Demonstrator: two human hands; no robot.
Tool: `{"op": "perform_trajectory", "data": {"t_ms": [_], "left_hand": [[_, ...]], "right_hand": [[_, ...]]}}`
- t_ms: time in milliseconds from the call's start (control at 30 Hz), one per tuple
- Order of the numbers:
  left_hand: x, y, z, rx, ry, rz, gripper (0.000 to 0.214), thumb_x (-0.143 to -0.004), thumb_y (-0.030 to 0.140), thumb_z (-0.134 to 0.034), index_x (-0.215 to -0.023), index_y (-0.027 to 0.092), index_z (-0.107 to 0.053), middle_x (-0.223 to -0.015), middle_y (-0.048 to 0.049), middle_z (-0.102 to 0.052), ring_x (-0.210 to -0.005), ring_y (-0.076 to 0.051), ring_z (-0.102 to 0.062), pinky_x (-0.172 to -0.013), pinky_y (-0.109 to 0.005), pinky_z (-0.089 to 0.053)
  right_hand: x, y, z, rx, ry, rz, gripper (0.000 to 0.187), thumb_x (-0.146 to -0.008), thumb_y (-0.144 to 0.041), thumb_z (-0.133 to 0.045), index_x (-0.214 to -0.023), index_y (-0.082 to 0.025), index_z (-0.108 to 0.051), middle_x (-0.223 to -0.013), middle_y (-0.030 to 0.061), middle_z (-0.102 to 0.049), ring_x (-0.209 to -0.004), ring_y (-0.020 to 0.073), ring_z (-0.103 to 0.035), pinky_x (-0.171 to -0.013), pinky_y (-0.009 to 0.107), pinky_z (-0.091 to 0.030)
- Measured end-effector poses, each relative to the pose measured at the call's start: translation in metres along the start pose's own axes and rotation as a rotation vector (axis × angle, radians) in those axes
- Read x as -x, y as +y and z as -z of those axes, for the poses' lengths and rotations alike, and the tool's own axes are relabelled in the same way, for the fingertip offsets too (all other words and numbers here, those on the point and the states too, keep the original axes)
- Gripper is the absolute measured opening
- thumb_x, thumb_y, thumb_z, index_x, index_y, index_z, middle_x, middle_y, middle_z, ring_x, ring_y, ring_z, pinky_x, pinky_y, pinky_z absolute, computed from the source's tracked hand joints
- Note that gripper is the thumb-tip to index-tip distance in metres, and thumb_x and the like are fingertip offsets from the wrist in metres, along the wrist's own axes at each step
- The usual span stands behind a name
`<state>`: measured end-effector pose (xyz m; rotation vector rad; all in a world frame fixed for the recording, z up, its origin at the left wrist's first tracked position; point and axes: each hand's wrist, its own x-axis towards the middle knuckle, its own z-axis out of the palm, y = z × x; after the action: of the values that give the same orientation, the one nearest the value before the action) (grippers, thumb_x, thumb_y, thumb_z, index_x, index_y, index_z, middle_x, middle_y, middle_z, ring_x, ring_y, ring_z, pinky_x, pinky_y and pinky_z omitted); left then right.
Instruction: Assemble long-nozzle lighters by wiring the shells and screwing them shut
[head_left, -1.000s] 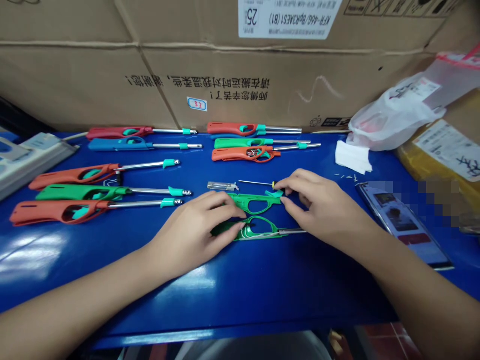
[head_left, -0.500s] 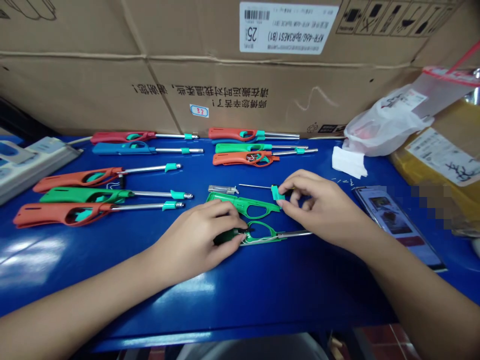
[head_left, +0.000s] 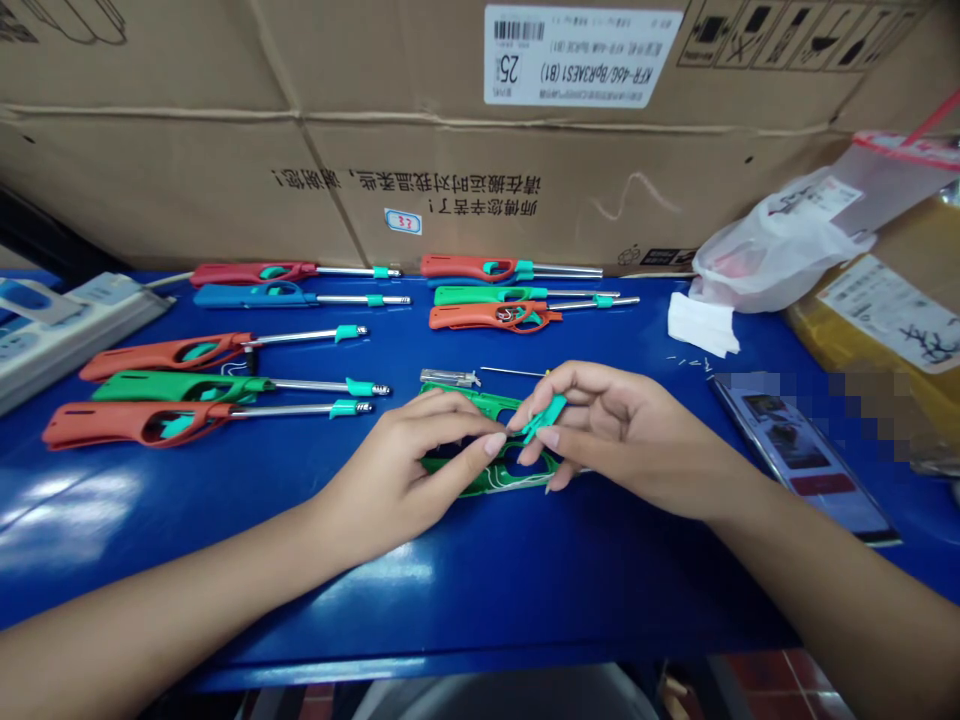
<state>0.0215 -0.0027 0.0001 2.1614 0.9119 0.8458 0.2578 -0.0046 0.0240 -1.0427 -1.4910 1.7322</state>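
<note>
My right hand [head_left: 611, 425] pinches a small teal lighter trigger [head_left: 546, 416] between its thumb and fingers. Its fingertips meet those of my left hand [head_left: 427, 445], whose thumb and forefinger are closed together; whatever sits between them is too small and hidden to make out. Beneath both hands lies an opened green lighter shell half [head_left: 499, 482] with a white wire along it. The other green shell half [head_left: 480, 402] is just behind, partly covered by my fingers. Past that are a clear fuel tank [head_left: 450, 378] and a thin metal rod [head_left: 514, 372].
Several lighters lie at left, among them an orange one [head_left: 142, 424] and a blue one [head_left: 251, 297]. More lighters, such as a red one [head_left: 465, 266], lie against a cardboard box [head_left: 210, 190]. A phone [head_left: 810, 450] and plastic bag [head_left: 780, 250] are right, a power strip [head_left: 75, 320] left.
My right hand has brought the teal trigger left and nearer, up to my left fingertips. My left hand has come off the dark part at the green shell and rises slightly over it.
</note>
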Motion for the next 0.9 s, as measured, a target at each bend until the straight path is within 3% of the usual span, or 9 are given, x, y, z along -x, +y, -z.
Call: {"op": "perform_trajectory", "data": {"t_ms": [167,267,333,400,500,633,700,800,900], "left_hand": [[-0.002,0.004,-0.002,0.170,-0.054,0.162,0.025,-0.099,0.031,-0.063,-0.084,0.018,-0.077,-0.081,-0.0020,-0.074,-0.076,-0.015,-0.066,-0.070,-0.027,-0.053],[-0.003,0.002,-0.003,0.290,-0.064,0.296,0.031,-0.097,0.041,-0.066,-0.078,0.017,-0.076,-0.078,-0.0021,-0.075,-0.069,-0.015,-0.066,-0.061,-0.026,-0.052],[-0.003,0.001,-0.002,0.362,-0.052,0.345,0.031,-0.093,0.044,-0.070,-0.080,0.018,-0.077,-0.075,-0.0017,-0.075,-0.064,-0.015,-0.065,-0.057,-0.025,-0.050],[-0.004,0.000,-0.001,0.373,-0.033,0.348,0.027,-0.092,0.044,-0.073,-0.084,0.019,-0.080,-0.074,-0.0018,-0.076,-0.063,-0.015,-0.065,-0.055,-0.025,-0.049],[-0.002,-0.002,0.003,0.243,0.012,0.254,0.017,-0.093,0.034,-0.073,-0.086,0.020,-0.080,-0.079,-0.0010,-0.077,-0.069,-0.015,-0.067,-0.061,-0.026,-0.050],[0.000,-0.004,0.008,-0.183,0.020,-0.117,0.007,-0.096,0.022,-0.071,-0.092,0.020,-0.077,-0.086,-0.0010,-0.077,-0.081,-0.016,-0.066,-0.075,-0.032,-0.046],[0.001,-0.005,0.010,-0.377,-0.021,-0.256,0.007,-0.098,0.021,-0.068,-0.097,0.018,-0.075,-0.091,-0.0023,-0.077,-0.083,-0.018,-0.063,-0.075,-0.033,-0.041],[0.002,-0.005,0.011,-0.458,-0.063,-0.308,0.009,-0.100,0.022,-0.065,-0.100,0.017,-0.072,-0.092,-0.0030,-0.075,-0.084,-0.018,-0.062,-0.074,-0.033,-0.038],[0.002,-0.006,0.009,-0.439,-0.088,-0.295,0.009,-0.101,0.023,-0.064,-0.099,0.017,-0.071,-0.090,-0.0025,-0.073,-0.084,-0.018,-0.061,-0.074,-0.033,-0.037]], "right_hand": [[0.002,0.005,-0.010,0.243,0.054,0.071,0.008,-0.093,-0.020,-0.067,-0.100,-0.022,-0.069,-0.105,0.0023,-0.073,-0.065,0.0080,-0.063,-0.056,0.021,-0.056],[0.003,0.008,-0.013,0.325,0.052,0.187,0.014,-0.093,-0.016,-0.064,-0.099,-0.023,-0.073,-0.111,0.0046,-0.076,-0.089,0.0149,-0.073,-0.068,0.024,-0.058],[0.003,0.008,-0.013,0.362,0.044,0.267,0.022,-0.091,-0.011,-0.062,-0.102,-0.024,-0.076,-0.120,0.0057,-0.075,-0.110,0.0193,-0.071,-0.077,0.026,-0.060],[0.004,0.007,-0.013,0.392,0.039,0.301,0.027,-0.090,-0.009,-0.061,-0.106,-0.025,-0.077,-0.130,0.0058,-0.071,-0.118,0.0201,-0.069,-0.083,0.027,-0.061],[0.003,0.006,-0.010,0.434,0.075,0.313,0.021,-0.092,-0.016,-0.064,-0.108,-0.024,-0.076,-0.126,0.0065,-0.072,-0.116,0.0194,-0.069,-0.084,0.027,-0.062],[0.003,0.004,-0.003,0.677,0.177,0.318,0.012,-0.093,-0.022,-0.067,-0.104,-0.022,-0.074,-0.107,0.0032,-0.074,-0.084,0.0130,-0.068,-0.071,0.025,-0.057],[0.004,0.004,0.000,0.792,0.129,0.315,0.018,-0.092,-0.025,-0.070,-0.110,-0.023,-0.072,-0.108,0.0016,-0.074,-0.081,0.0124,-0.066,-0.073,0.026,-0.055],[0.005,0.006,0.003,0.915,-0.006,0.356,0.025,-0.095,-0.028,-0.069,-0.120,-0.024,-0.071,-0.117,0.0011,-0.074,-0.101,0.0159,-0.068,-0.089,0.029,-0.053],[0.005,0.009,0.002,1.005,-0.051,0.379,0.020,-0.100,-0.026,-0.061,-0.116,-0.022,-0.073,-0.114,0.0024,-0.076,-0.105,0.0185,-0.069,-0.091,0.032,-0.052]]}}
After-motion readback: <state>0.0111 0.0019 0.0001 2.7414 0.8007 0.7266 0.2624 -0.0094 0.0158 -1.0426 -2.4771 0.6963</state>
